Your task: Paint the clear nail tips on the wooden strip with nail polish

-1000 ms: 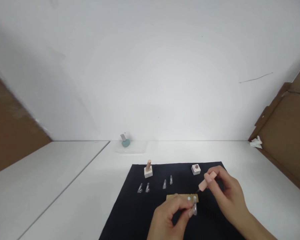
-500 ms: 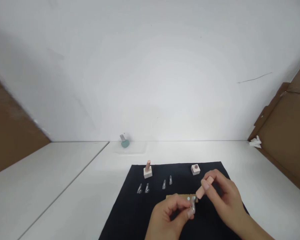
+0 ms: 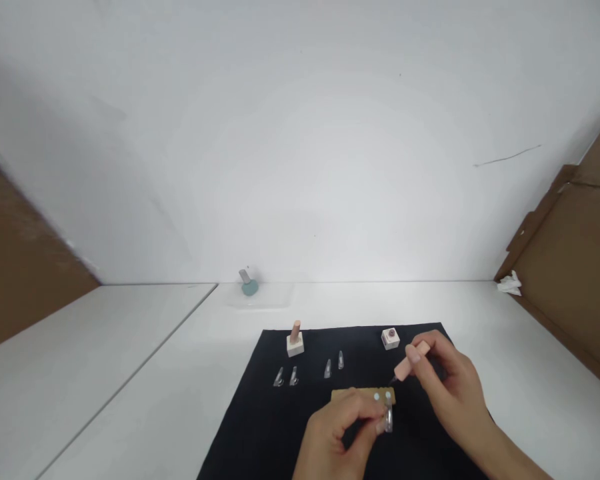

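Between its thumb and fingers, my left hand pinches a small clear nail tip. The tip is in front of a tan strip that bears pale blue dots, on a black cloth. My right hand grips a pink polish cap, whose thin dark brush points down-left, just above the strip's right end. Several clear tips, such as one at the left and one near the middle, lie on the cloth. Behind them is an open white square bottle.
A capped bottle in a white square base stands at the cloth's back left. Farther back, a clear tray holds a teal bottle. Crumpled white tissue lies by the brown cardboard at the right.
My right hand has moved the cap slightly up and right, so its brush now shows apart from the clear tip. The tip in my left hand is more upright and slightly lower.
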Tool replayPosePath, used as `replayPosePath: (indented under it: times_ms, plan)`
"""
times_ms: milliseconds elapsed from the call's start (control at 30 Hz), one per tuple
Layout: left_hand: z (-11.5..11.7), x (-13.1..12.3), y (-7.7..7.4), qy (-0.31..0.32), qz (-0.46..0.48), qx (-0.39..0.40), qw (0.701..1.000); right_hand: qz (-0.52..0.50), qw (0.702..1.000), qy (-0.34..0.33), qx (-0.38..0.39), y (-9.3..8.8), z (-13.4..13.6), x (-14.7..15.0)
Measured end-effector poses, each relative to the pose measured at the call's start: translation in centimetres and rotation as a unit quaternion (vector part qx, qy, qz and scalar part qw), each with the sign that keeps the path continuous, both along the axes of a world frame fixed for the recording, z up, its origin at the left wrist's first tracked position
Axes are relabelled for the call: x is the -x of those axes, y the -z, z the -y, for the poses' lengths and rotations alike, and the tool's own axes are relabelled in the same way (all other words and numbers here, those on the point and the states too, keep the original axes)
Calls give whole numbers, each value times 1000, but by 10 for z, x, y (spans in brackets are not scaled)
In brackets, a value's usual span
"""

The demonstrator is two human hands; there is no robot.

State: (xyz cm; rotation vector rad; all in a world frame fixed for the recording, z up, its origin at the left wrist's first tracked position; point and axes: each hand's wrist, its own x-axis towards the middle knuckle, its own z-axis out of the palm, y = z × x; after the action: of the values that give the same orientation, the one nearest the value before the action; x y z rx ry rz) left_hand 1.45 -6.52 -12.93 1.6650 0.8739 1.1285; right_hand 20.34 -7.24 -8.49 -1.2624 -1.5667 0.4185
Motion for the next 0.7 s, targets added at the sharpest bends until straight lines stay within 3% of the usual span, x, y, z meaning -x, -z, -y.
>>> replayPosePath:
  times_ms: [67, 233, 367, 500, 700]
  plan:
    - [0, 0, 4, -5, 1, -21, 1000, -11, 1000, 5, -6, 0, 0, -1]
    - [0, 1, 10, 5, -27, -73, 997, 12, 997, -77, 8, -4, 2, 1]
    - [-1, 4, 9, 20, -49, -71, 996, 8, 999, -23, 29, -2, -2, 1]
    - [-4, 2, 11, -2, -47, -18, 999, -30, 998, 55, 29, 4, -8, -5]
    - [-5, -9, 26, -25, -4, 126, 992, -123, 990, 68, 35, 6, -17, -12]
